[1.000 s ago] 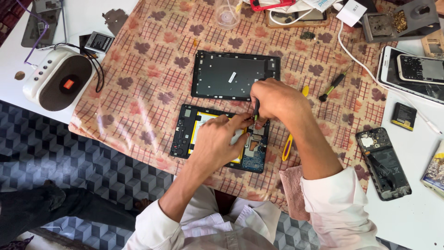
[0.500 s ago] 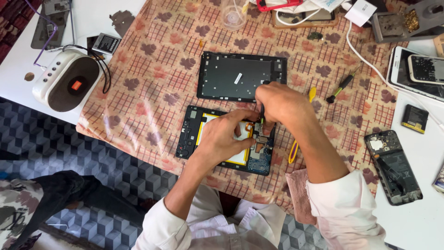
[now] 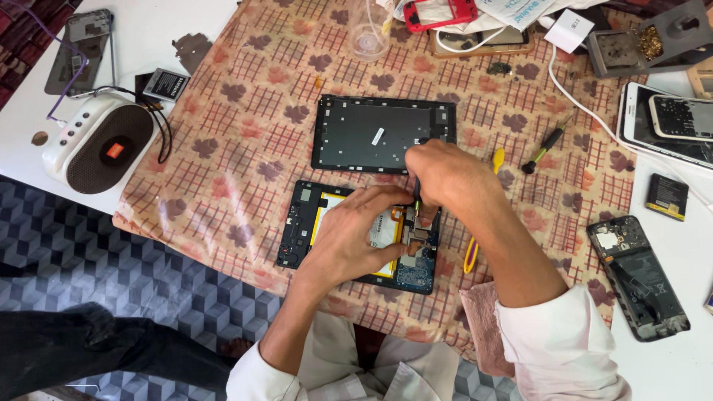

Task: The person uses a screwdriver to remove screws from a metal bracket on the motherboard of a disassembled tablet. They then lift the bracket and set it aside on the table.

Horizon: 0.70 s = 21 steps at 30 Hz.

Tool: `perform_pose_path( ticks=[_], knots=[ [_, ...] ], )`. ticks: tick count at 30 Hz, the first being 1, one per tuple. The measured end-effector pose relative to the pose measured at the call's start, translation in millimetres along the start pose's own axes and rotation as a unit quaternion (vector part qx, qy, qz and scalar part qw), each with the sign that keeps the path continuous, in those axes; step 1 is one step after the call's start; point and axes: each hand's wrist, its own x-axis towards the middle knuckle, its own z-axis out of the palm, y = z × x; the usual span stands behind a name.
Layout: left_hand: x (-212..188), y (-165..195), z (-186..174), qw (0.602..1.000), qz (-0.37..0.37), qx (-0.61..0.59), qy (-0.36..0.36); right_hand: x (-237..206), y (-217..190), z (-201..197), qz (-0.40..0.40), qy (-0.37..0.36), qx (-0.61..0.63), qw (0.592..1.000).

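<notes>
An opened black tablet [image 3: 304,223] lies on the patterned cloth, its battery and blue circuit board exposed. My left hand [image 3: 355,236] rests flat on the battery and steadies the tablet. My right hand [image 3: 438,174] grips a thin dark screwdriver [image 3: 417,199] upright, with its tip down on the board near the tablet's top right. The tablet's removed black back cover [image 3: 371,134] lies just beyond, inside face up.
A green-handled screwdriver [image 3: 544,144] and yellow pry tools [image 3: 483,215] lie to the right. Farther right are an opened phone [image 3: 637,276], a small battery [image 3: 666,197] and a white phone [image 3: 672,122]. A white speaker [image 3: 96,142] sits at left. A clear cup [image 3: 369,31] stands at the back.
My hands have stayed on the tablet's board, with the right hand holding the tool at the same spot. The view has shifted slightly as my head moved.
</notes>
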Motion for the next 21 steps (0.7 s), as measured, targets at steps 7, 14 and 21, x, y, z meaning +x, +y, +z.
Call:
perform_pose_path(
  ticks=[7, 14, 21],
  knots=[
    [5, 5, 3, 0.999, -0.049, -0.003, 0.019, 3, -3, -6, 0.03, -0.064, -0.036, 0.997],
    [1, 2, 7, 0.998, -0.058, -0.003, 0.034, 6, -4, -7, 0.035, -0.062, -0.044, 0.997],
    [-2, -3, 10, 0.991, -0.04, 0.044, 0.116, 6, -7, -12, 0.038, -0.077, -0.042, 0.995]
  ],
)
